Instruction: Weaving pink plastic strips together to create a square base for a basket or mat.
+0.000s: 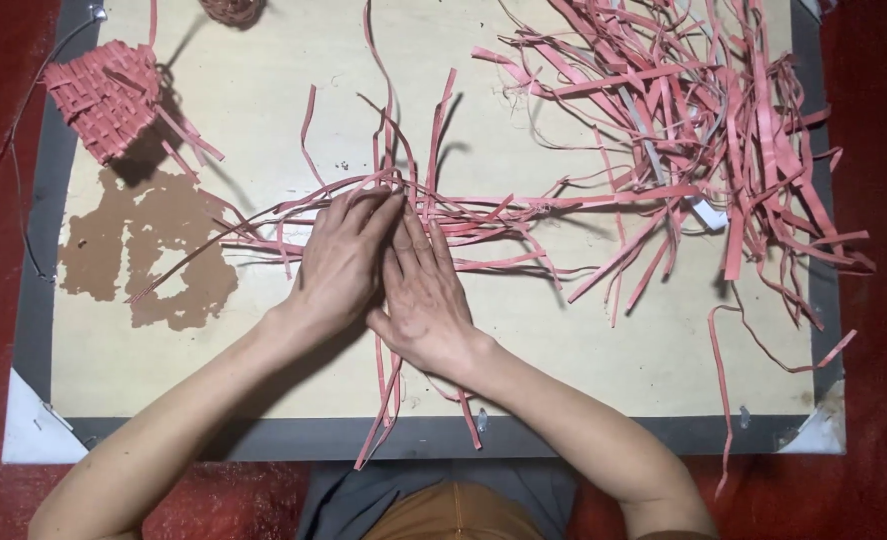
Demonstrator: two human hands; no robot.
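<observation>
Our left hand (339, 262) and right hand (426, 290) lie flat, fingers extended and close together, pressing down on crossed pink strips (434, 215) on the board (584, 340). Loose ends fan out past our fingertips and trail back under our wrists. Lifting either palm could let the crossings slip apart. Right of our right hand sprawls a strip pile (704, 110); beyond our left, a woven piece (109, 100).
</observation>
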